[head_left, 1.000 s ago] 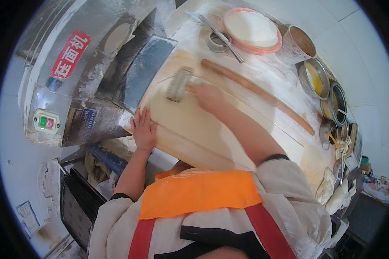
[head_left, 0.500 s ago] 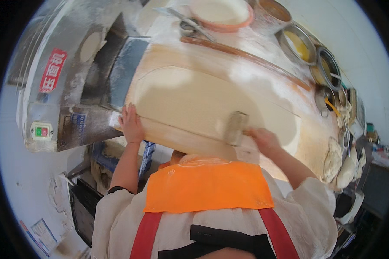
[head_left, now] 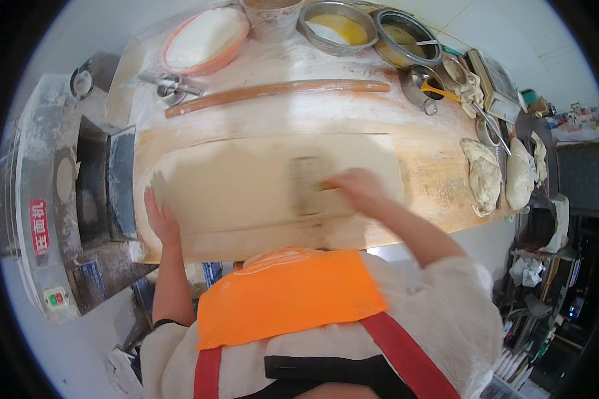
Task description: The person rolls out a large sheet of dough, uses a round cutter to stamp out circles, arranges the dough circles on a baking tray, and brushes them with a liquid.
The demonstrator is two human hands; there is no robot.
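A long, thin sheet of dough lies flat across the floured wooden worktop. My right hand grips the short handle of a wide-headed tool, whose blurred, ridged rectangular head is over the right half of the sheet. Motion blur hides whether it is a brush or a spiked roller. My left hand rests on the left end of the dough, fingers stretched out and holding nothing.
A rolling pin lies beyond the sheet. Behind it stand a pink basin and a metal bowl with yellow liquid. Dough lumps sit at the right. A metal machine with buttons adjoins the left end.
The view has turned and shifted, showing more of the right side. The tool in my right hand has moved left along the sheet. My left hand has moved onto the dough's left end.
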